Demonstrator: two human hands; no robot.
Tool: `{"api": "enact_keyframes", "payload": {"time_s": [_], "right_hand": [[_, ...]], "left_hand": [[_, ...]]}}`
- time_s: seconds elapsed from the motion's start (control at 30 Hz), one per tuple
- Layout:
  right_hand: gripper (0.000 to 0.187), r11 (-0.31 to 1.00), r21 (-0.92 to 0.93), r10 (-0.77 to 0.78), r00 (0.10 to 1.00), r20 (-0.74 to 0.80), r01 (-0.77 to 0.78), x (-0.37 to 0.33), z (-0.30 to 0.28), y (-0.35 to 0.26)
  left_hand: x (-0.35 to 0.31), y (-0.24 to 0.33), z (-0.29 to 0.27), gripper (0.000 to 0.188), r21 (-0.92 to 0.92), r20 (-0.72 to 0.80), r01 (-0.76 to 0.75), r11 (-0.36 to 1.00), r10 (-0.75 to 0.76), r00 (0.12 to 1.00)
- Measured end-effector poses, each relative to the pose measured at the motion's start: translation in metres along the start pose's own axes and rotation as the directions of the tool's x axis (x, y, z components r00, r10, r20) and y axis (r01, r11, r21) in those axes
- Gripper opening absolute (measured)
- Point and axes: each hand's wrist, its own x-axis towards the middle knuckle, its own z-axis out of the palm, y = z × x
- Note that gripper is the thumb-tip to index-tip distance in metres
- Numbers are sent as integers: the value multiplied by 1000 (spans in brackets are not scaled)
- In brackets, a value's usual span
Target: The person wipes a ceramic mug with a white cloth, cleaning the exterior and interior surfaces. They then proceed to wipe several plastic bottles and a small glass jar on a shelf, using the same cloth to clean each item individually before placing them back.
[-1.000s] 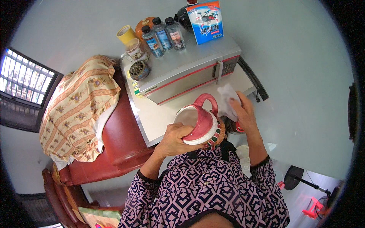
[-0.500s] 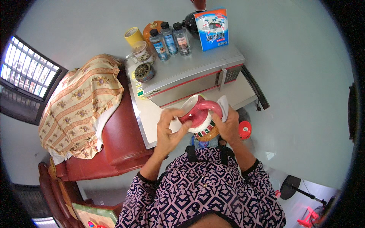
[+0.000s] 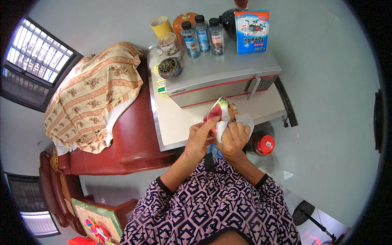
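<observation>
A painted ceramic jug (image 3: 214, 111), pink-red with white, green and brown parts, is held in front of my body. My left hand (image 3: 198, 138) grips its pink side, thumb lying across the surface. Bunched in my right hand (image 3: 233, 139) is a thin white cloth or tissue (image 3: 245, 121), pressed against the jug's other side with curled fingers. Both hands cover much of the jug, and its handle cannot be made out.
Beyond my hands a silver microwave (image 3: 220, 77) stands on a pale table (image 3: 167, 130). On it are several bottles (image 3: 203, 36), a blue-orange packet (image 3: 252, 32) and a round patterned pot (image 3: 169, 67). At left is a red leather sofa (image 3: 122, 139); a red-lidded jar (image 3: 266, 144) stands at right.
The jug has been turned, so its pink handle no longer shows and a green and brown part does. My right hand has brought the white cloth round onto it. The view has shifted.
</observation>
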Motion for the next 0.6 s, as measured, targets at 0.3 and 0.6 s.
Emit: {"api": "enact_keyframes", "payload": {"time_s": [0.3,0.6], "right_hand": [[27,720,544,283,899,335,-430,3,-23,19],[40,945,302,63,976,210,-126,53,6,17]], "left_hand": [[9,-6,-8,22,-104,-15,-256,961,256,967],[0,12,2,28,-268,-5,-338,902,349,937]]}}
